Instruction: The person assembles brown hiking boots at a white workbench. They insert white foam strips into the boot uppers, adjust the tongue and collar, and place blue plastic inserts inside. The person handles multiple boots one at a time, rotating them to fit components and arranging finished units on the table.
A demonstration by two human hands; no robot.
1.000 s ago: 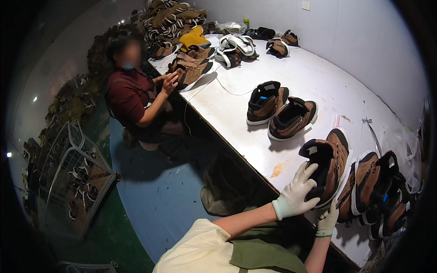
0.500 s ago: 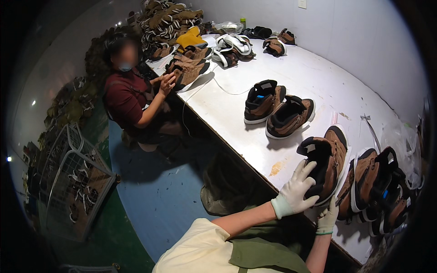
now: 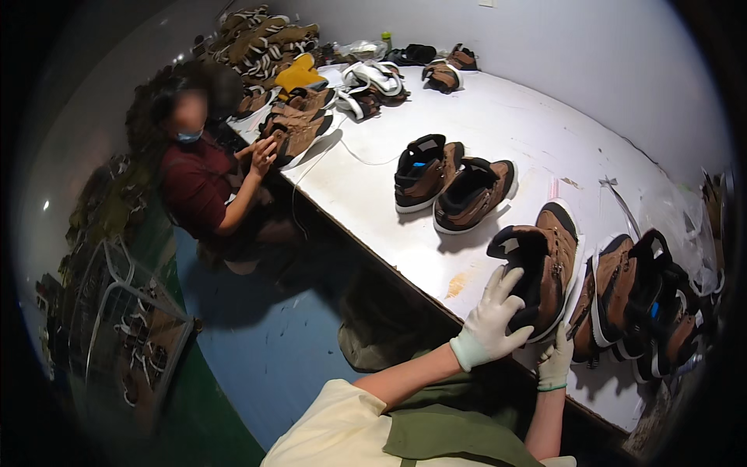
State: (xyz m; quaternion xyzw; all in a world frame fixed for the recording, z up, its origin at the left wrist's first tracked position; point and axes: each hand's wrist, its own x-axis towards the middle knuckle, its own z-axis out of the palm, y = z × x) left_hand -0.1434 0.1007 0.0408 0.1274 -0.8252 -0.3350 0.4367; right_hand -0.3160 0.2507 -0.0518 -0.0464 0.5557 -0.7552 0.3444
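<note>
A brown and black high-top shoe (image 3: 557,253) with a white sole stands tilted near the table's front edge, its toe pointing away from me. My left hand (image 3: 493,321), in a white knitted glove, is at the shoe's heel and black collar with its fingers spread. Low at the sole's near right side, my gloved right hand (image 3: 555,359) has its fingers bent against the shoe, gripping it; part of them is hidden. Farther left on the table stands a pair of matching shoes, one (image 3: 424,175) partly behind the other (image 3: 476,196).
More brown shoes (image 3: 611,284) crowd together at the right, beside a clear plastic bag (image 3: 677,233). Across the white table (image 3: 373,206), a masked person (image 3: 198,175) handles a shoe (image 3: 299,131). Behind lies a heap of shoe uppers (image 3: 268,39); a wire cart (image 3: 132,327) stands at left.
The whole view has shifted, so the table and shoes appear farther left. Both my hands stay at the same shoe, with little movement against it.
</note>
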